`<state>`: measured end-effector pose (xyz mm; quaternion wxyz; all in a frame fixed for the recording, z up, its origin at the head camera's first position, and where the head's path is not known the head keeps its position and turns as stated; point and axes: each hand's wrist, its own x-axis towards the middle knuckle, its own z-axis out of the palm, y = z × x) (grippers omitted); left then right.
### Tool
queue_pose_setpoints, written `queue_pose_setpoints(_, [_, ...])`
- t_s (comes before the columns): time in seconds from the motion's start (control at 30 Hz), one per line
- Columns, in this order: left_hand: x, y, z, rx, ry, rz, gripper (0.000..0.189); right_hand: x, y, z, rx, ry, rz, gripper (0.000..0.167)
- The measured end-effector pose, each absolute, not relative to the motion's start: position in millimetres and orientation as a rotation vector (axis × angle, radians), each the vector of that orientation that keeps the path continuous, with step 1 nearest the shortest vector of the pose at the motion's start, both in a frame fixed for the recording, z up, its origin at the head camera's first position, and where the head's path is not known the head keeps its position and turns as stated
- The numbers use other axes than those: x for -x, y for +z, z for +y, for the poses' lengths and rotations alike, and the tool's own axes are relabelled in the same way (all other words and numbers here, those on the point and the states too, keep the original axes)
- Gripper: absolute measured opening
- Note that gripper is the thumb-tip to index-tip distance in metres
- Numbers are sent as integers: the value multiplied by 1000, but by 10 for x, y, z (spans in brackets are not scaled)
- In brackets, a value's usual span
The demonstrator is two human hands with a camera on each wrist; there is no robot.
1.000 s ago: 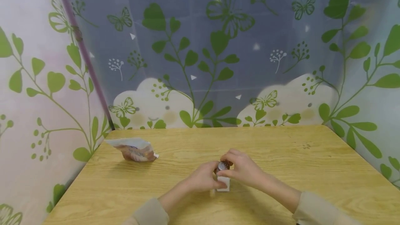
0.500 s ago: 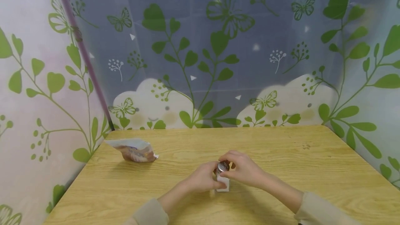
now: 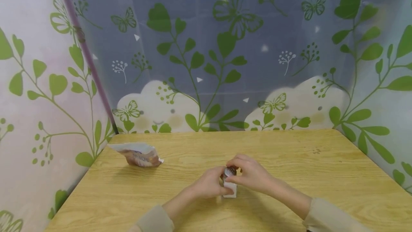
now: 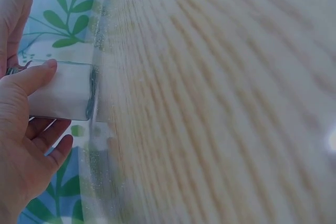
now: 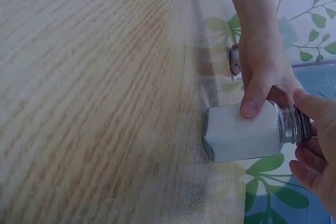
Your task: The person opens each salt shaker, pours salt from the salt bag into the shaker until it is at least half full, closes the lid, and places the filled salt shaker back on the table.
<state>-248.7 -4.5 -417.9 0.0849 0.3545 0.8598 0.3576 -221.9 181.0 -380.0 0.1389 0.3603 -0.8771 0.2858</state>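
Observation:
A clear glass shaker jar (image 3: 230, 190) filled with white grains, perhaps salt, stands upright on the table in the head view. Its silver metal lid (image 3: 230, 171) has holes in the top. My left hand (image 3: 210, 182) grips the jar's body from the left, thumb across the near face. From the right, my right hand (image 3: 251, 175) holds the lid between thumb and fingers. In the right wrist view the threaded glass neck (image 5: 289, 124) shows below the dark-looking lid (image 5: 302, 124). The left wrist view has the jar (image 4: 68, 93) lying sideways across the picture, its lid mostly hidden by the hands.
A plastic pouch (image 3: 141, 156) with brown and white print lies at the back left of the wooden table (image 3: 180, 149). Fine white specks (image 5: 173, 195) are scattered on the tabletop around the jar. Patterned curtains (image 3: 231, 63) surround the table's back and sides.
The fingers of my right hand shift slightly around the lid. The jar and my left hand keep their place, and the pouch has not moved.

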Motion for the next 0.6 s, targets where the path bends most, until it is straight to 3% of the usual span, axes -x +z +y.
queue_pose_setpoints(0.37, [2485,-4172,-48,-1046,1057,2563,37,2195,-3816,1789,-1064,602,-2387,32])
queue_pose_setpoints(0.6, [2470,-4158,-38,-1018,1065,2564,38,2186,-3813,1800,-1060,716,-2435,30])
